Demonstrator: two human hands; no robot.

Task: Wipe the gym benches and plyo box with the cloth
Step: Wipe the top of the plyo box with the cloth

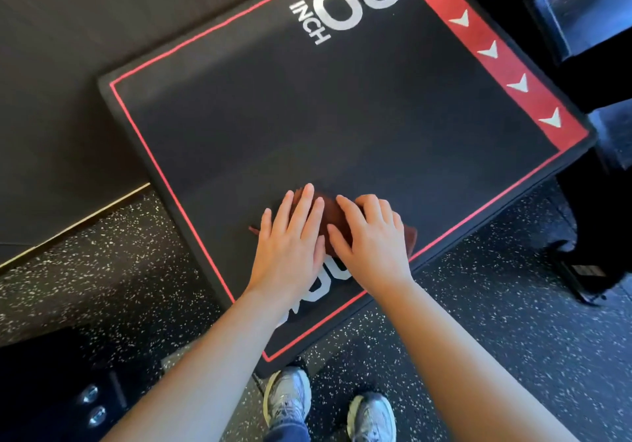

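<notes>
brown cloth flat on black plyo box

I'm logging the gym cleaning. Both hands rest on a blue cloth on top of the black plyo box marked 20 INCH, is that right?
Not quite: the cloth is reddish-brown, not blue, as the head view shows. The rest holds: the left hand and the right hand both rest on it, on top of the black plyo box marked 20 INCH.
</notes>
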